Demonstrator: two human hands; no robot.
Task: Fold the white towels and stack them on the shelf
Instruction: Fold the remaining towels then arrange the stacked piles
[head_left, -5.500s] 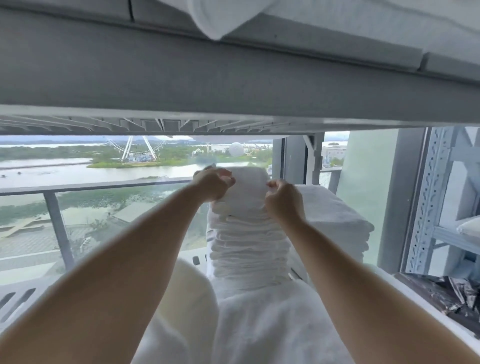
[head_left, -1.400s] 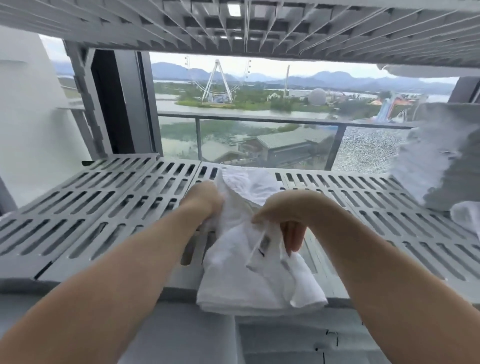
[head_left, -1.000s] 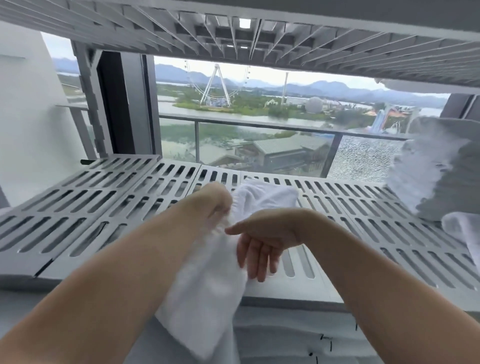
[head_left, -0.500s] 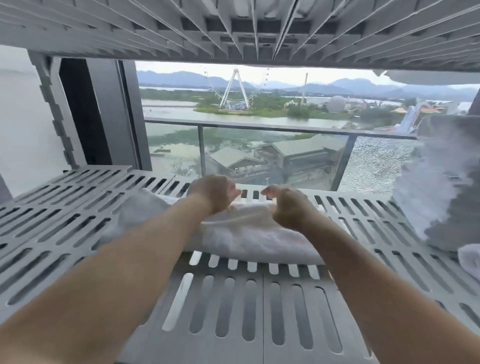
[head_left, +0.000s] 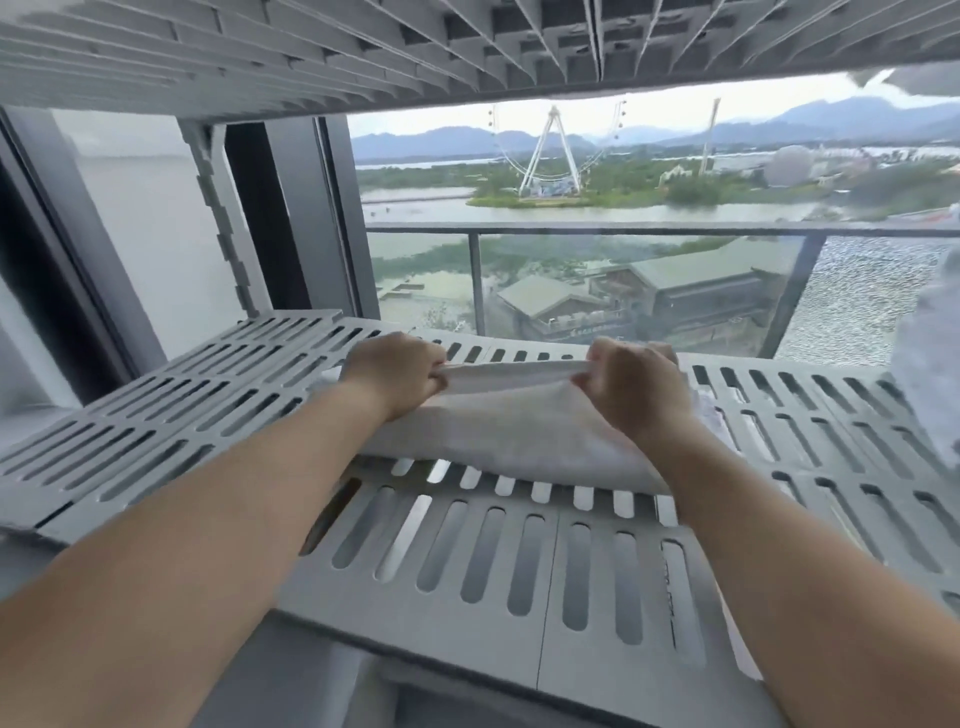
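Left hand (head_left: 395, 374) and right hand (head_left: 631, 387), each pinching the white cloth towel (head_left: 511, 421), moved apart; edge now taut over grey slotted shelf (head_left: 519, 561), probably pre-fold.

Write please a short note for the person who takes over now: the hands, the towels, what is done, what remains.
Left hand pinches the far edge of the white towel.
Right hand pinches the same edge.
The towel lies on the slotted shelf, fold unfinished.
A blurred white pile stands at the right.
Left to do: finish folding, stack it.
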